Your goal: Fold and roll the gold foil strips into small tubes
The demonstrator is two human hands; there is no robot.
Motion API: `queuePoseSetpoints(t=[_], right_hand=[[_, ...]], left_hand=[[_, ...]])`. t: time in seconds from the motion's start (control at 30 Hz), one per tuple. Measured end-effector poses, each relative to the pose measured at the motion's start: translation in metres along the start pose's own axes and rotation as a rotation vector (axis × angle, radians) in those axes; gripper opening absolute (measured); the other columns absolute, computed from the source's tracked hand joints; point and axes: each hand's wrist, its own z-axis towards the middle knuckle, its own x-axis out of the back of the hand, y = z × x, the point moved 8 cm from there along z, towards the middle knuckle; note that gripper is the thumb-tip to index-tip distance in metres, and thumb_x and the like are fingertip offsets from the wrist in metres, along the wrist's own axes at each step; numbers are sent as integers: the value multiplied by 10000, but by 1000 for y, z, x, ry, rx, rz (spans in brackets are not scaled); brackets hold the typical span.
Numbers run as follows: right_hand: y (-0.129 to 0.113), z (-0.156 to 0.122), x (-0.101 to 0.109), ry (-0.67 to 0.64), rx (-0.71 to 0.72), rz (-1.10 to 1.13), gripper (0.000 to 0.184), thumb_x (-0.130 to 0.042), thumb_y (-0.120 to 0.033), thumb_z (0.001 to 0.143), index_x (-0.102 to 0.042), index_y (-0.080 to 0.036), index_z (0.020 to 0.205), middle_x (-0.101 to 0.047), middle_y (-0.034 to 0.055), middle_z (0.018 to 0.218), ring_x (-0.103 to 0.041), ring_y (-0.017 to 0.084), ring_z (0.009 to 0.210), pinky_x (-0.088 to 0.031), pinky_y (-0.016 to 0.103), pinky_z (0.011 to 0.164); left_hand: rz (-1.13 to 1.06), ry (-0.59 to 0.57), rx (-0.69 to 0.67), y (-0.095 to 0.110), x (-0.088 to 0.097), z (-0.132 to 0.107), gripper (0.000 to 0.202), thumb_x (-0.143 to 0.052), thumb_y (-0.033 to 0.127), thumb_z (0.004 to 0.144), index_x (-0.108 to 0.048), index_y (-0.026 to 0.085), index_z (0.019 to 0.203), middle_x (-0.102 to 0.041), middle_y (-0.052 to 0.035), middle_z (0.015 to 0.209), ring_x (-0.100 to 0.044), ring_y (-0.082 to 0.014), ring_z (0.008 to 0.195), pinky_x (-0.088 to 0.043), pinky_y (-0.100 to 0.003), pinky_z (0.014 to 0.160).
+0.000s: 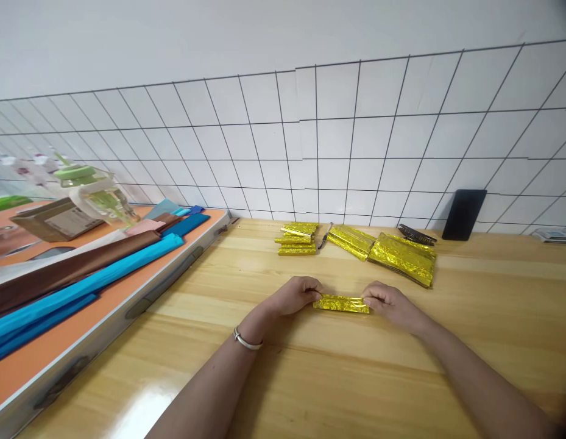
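Observation:
A narrow strip of folded gold foil paper (pixel 341 303) is stretched level between my hands, just above or on the wooden table. My left hand (pixel 298 295) pinches its left end between thumb and fingers, with a silver bangle around that wrist. At the strip's right end, my right hand (pixel 389 303) pinches it in the same way. Beyond the hands lies a small pile of folded gold strips (pixel 297 239). Wider gold foil sheets (pixel 402 259) are stacked to the right, and more gold sheets (pixel 351 241) lie beside them, partly overlapped.
A pen (pixel 325 236) lies between the pile and the sheets. A black phone (pixel 464 214) leans on the tiled wall, near a dark object (pixel 417 235). To the left, an orange-topped surface (pixel 141 277) holds blue and brown rolls, a cardboard box (pixel 58 219) and a green-lidded bottle (pixel 97 192).

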Motion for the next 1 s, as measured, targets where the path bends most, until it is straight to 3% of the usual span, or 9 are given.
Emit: queuePoseSetpoints(t=[0.17, 0.5, 0.7, 1.0], right_hand=[[1, 0, 0, -22, -12, -22, 226, -464, -343, 856, -591, -197, 740, -595, 17, 745, -538, 155, 703, -418, 277, 650], [1, 0, -1, -19, -28, -61, 213, -453, -312, 862, -581, -194, 740, -588, 9, 743, -530, 150, 697, -387, 265, 635], [12, -1, 4, 64, -107, -46, 196, -525, -333, 819, -571, -195, 688, -572, -1, 713, -515, 145, 674, -377, 257, 612], [7, 1, 5, 44, -50, -51, 249, -521, -331, 820, -510, -190, 614, -532, -13, 651, -491, 131, 633, -361, 247, 590]], left_hand=[[-106, 48, 30, -6, 3, 0, 134, -547, 236, 762, -525, 166, 873, -529, 43, 655, -462, -86, 588, -354, -178, 538], [-147, 156, 20, -16, 13, 0, 219, -633, 252, 697, -449, 168, 780, -405, 68, 617, -359, -65, 556, -263, -163, 481], [-246, 125, 26, -22, 10, 2, 239, -638, 258, 706, -428, 175, 785, -378, 76, 602, -333, -59, 533, -260, -162, 466], [-165, 56, -36, -11, -1, 2, 142, -544, 284, 808, -469, 163, 804, -450, 54, 623, -396, -74, 571, -308, -179, 526]])
